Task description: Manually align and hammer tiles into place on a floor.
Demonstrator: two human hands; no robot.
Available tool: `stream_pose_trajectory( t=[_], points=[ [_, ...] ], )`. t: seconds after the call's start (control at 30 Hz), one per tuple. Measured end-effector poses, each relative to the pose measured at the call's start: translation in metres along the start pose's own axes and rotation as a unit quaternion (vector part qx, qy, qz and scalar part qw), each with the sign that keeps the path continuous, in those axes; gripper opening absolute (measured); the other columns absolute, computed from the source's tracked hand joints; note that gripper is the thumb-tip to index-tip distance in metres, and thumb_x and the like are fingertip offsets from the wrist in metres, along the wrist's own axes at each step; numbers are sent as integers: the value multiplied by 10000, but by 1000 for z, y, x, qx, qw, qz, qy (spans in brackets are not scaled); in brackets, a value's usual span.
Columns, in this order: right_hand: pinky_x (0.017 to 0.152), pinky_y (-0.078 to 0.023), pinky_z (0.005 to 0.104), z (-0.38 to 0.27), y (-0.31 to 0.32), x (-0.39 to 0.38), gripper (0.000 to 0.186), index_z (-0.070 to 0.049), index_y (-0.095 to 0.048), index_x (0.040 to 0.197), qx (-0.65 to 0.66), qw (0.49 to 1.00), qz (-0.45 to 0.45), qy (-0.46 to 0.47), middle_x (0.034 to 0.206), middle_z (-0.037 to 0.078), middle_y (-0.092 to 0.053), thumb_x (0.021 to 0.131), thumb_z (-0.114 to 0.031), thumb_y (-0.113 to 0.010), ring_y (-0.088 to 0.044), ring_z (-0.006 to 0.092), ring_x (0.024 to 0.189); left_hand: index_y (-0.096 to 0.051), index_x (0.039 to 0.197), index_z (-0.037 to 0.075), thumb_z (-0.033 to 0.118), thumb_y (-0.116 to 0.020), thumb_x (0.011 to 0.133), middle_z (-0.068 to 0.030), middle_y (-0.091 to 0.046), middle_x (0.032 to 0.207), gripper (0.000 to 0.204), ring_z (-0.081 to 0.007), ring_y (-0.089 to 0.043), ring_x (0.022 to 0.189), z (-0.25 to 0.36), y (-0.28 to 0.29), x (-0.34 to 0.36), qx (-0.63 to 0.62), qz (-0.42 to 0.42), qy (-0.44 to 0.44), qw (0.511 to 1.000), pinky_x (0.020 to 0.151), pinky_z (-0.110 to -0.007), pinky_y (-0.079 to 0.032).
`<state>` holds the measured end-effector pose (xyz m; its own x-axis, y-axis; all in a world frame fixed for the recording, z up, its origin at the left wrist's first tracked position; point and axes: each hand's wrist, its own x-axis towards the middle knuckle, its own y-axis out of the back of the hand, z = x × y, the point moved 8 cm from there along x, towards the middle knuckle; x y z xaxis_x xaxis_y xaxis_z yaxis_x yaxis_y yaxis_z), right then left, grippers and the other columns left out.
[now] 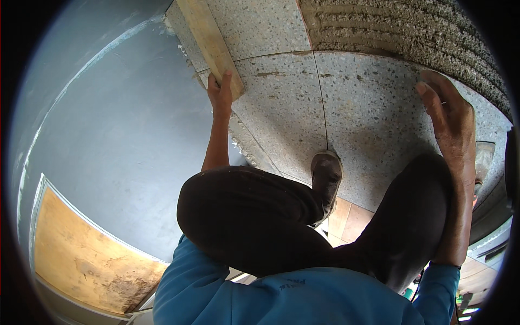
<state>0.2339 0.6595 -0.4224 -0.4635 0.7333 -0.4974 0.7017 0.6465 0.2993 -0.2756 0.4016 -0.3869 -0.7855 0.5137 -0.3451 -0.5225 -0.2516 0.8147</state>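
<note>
My left hand (pixel 220 97) is closed around the near end of a long wooden board (pixel 214 40), thumb on its top face. That board lies along the left side of speckled grey terrazzo-look tiles (pixel 276 81), by the wall. On the right, my right hand (pixel 450 114) hovers over or rests on a large tile (pixel 368 103) near its far edge; contact is unclear. Its fingers are loosely bent, with a gap to the thumb and nothing visible held. Beyond that edge lies a bed of grey mortar (pixel 395 24) combed into ridges.
A grey wall (pixel 130 108) rises on the left, with a yellowish wooden panel (pixel 92 249) lower down. My shoe (pixel 326 173) stands at the tiles, between my bent knees. Beside my right forearm lies a tool with a flat metal blade (pixel 484 157). Wood-toned flooring (pixel 349 219) shows below.
</note>
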Motion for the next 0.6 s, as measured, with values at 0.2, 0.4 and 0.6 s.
stream_pose_trajectory(
  t=[0.2, 0.4, 0.6],
  points=[
    [818, -593, 374, -8, 6, -2, 342, 1, -682, 1237, 11, 1000, 1, 26, 1041, 200, -763, 1001, -247, -669, -760, 266, 959, -544, 1329, -19, 343, -791, 894, -138, -649, 1168, 618, -216, -608, 1042, 9, -4, 0, 13, 30, -30, 999, 897, -343, -498],
    [737, -590, 381, -20, 25, -4, 333, 24, -668, 1235, -13, 1000, 18, 21, 999, 208, -752, 995, -207, -659, -761, 301, 900, -356, 1531, -15, 345, -839, 832, -220, -539, 1392, 922, -325, -552, 1261, 36, -3, 2, 73, 68, -57, 993, 1047, -410, -458],
    [778, -596, 377, -32, 70, -27, 348, 13, -668, 1279, -35, 995, 89, 34, 1063, 213, -750, 1001, -196, -674, -756, 268, 936, -241, 1611, 40, 304, -830, 836, -259, -443, 1530, 1008, -383, -479, 1380, 71, -8, 19, 76, 59, -161, 982, 1119, -428, -418]
  ],
)
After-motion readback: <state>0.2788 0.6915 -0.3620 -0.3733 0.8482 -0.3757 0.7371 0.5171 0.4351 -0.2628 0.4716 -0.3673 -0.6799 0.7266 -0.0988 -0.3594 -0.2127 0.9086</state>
